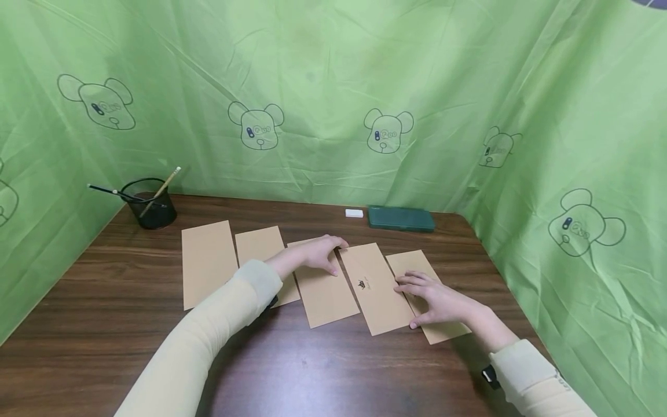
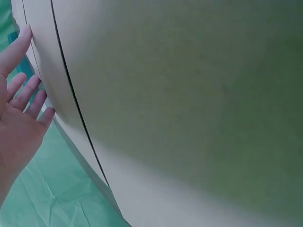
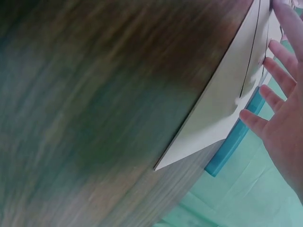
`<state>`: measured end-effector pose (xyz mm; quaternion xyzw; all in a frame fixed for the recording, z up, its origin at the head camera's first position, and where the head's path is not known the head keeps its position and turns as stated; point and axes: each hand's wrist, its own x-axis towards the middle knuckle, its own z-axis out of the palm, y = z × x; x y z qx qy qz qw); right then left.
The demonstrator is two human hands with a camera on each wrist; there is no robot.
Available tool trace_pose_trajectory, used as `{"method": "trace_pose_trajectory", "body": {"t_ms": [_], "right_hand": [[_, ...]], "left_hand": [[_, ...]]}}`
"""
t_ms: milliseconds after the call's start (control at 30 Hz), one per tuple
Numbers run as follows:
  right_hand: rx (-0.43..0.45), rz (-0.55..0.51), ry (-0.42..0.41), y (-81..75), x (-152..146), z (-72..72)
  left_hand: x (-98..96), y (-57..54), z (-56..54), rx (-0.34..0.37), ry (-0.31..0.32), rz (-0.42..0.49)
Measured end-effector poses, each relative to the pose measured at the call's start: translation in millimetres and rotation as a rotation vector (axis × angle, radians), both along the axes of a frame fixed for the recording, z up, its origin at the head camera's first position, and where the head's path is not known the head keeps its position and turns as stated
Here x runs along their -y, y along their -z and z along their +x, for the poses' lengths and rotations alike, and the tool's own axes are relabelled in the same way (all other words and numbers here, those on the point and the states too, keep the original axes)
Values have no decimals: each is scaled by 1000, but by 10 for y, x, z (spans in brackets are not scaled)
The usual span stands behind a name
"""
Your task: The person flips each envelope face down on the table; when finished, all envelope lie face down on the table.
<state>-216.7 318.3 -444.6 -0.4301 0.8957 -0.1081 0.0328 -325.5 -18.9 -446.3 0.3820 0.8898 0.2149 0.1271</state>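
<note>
Several tan kraft-paper rectangles, like cards or envelopes, lie in a slanting row on the table. One, the printed kraft rectangle, bears a small black crown and faint lettering. My left hand spreads over the upper part of the middle kraft rectangle, fingertips right at the printed one's top left corner. Over the rightmost kraft rectangle is my right hand, its fingertips and thumb along the printed one's right edge. Both hands have loosely bent, spread fingers in the wrist views.
A black mesh pen cup with pencils stands at the back left. Toward the back lie a white eraser and a dark green case. Green curtains enclose the dark wooden table.
</note>
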Motion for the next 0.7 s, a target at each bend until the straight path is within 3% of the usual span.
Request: {"method": "trace_pose_trajectory", "body": {"t_ms": [300, 433, 700], "right_hand": [[-9, 8, 16, -9, 21, 36], [-10, 22, 21, -19, 29, 57], [-28, 48, 33, -64, 66, 58]], "left_hand": [[-31, 2, -1, -3, 11, -4], [-42, 2, -16, 5, 36, 33], [-49, -58, -64, 50, 22, 100]]}}
